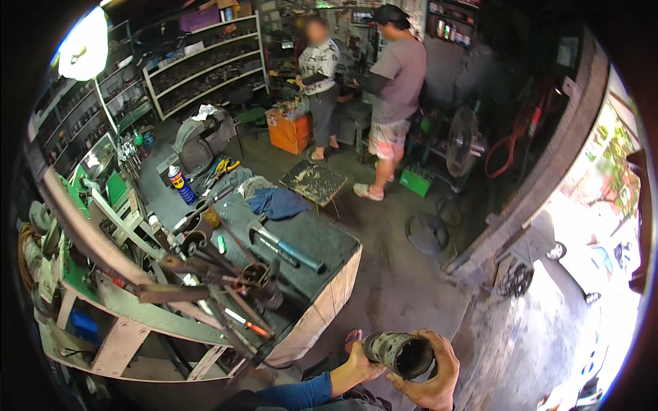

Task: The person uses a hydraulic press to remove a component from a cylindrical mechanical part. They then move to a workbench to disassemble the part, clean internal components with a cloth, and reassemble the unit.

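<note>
Near the lower edge I hold a short, hollow metal cylinder (385, 348), grey and stained, with its dark open end turned toward the right. My left hand (362, 366), below a blue sleeve, is closed around the cylinder's left end. Fingers of my right hand (444, 373) curve over the rim of the open end, the thumb beneath it. To the left, on a dark workbench (322, 246), lie a hammer (291, 248) with a blue and black handle and a dark blue cloth (277, 203).
A bench vise (204, 140), a blue spray can (181, 183) and several tools crowd the bench. Beyond it stand a low table (314, 181), an orange box (288, 130) and two people. A fan (463, 140) is at the right, a wheel (426, 233) on the floor.
</note>
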